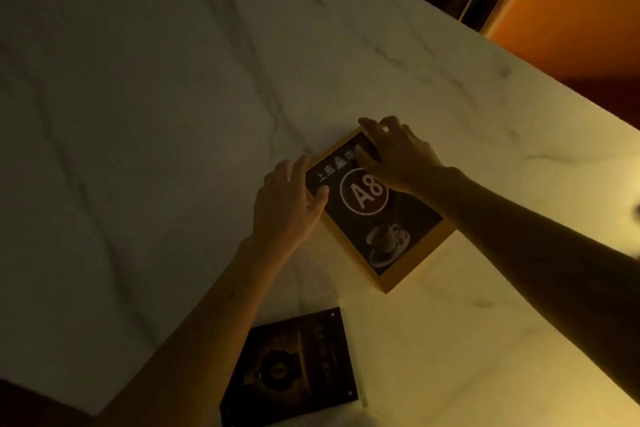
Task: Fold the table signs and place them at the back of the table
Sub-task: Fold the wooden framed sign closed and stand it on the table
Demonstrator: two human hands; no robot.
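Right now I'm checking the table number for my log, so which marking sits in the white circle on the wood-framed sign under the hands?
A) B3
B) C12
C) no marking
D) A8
D: the wood-framed sign, lying flat on the marble table with the left hand at its left edge and the right hand on its top end, shows "A8" in the circle above a coffee cup picture.

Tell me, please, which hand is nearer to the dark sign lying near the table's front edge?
Left. The left hand grips the A8 sign's left edge, more directly above the dark sign. The right hand rests on the A8 sign's far corner, farther away.
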